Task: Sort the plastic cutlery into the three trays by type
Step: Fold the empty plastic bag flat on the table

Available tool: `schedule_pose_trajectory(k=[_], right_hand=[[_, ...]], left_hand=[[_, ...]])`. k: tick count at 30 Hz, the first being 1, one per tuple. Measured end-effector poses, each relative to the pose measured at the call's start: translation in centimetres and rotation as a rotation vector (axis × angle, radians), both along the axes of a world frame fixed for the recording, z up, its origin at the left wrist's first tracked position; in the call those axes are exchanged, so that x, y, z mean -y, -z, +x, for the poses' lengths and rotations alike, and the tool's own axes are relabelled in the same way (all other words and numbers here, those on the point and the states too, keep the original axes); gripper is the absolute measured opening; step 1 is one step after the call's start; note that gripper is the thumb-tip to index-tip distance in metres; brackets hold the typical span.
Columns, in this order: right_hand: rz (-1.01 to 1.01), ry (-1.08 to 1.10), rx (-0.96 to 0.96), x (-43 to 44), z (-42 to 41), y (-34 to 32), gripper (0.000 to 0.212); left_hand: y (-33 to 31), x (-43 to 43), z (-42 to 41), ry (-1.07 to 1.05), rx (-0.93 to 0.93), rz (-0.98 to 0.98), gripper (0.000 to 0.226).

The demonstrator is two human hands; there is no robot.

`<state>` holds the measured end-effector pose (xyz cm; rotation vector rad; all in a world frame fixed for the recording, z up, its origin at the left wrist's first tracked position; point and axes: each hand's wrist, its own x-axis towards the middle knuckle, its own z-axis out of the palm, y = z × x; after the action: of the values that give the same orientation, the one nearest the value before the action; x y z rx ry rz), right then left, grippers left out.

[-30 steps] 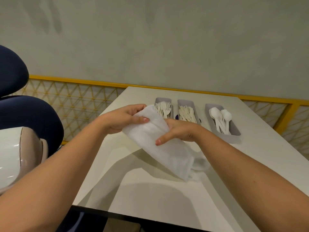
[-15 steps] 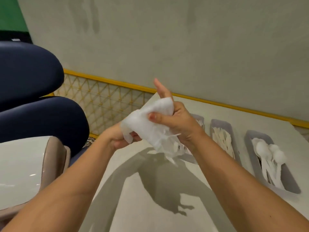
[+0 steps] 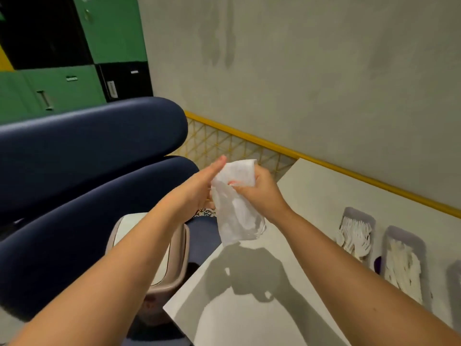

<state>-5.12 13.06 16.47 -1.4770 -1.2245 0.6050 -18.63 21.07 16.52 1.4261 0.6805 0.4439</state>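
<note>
Forks (image 3: 355,237) and knives (image 3: 404,268) lie sorted in two grey trays (image 3: 359,214) at table's (image 3: 311,196) right edge. R hand (image 3: 259,189) is clenched on a white bag (image 3: 237,211) above table's left edge; L hand (image 3: 202,187), fingers straight, presses flat against bag. Bin (image 3: 159,258) sits below, w/ blue chair (image 3: 87,151) beyond.

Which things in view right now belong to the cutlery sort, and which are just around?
Job:
- tray of forks
- next tray of white cutlery
- edge of a third tray
- white plastic bag, pinched by right hand, left hand flat against it

Just around:
- lidded bin
- navy seats
- green lockers
</note>
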Motion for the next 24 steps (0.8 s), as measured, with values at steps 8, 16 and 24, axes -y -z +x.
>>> schedule_pose_trajectory(k=[8,16,24], right_hand=[[-0.293,-0.368,-0.045,-3.3,-5.2,-1.2,0.048],[-0.112,-0.339,-0.279,-6.9,-9.8,0.5,0.034],[-0.492,-0.480,0.193,-9.2,-11.9,5.0,0.047]], left_hand=[[0.1,-3.0,-8.1,-0.192,-0.118,0.003,0.032],[1.0,-4.3,-13.9,-0.309,-0.011,0.000,0.020],[5.7,-5.5,-19.3,-0.199,-0.392,-0.173,0.014]])
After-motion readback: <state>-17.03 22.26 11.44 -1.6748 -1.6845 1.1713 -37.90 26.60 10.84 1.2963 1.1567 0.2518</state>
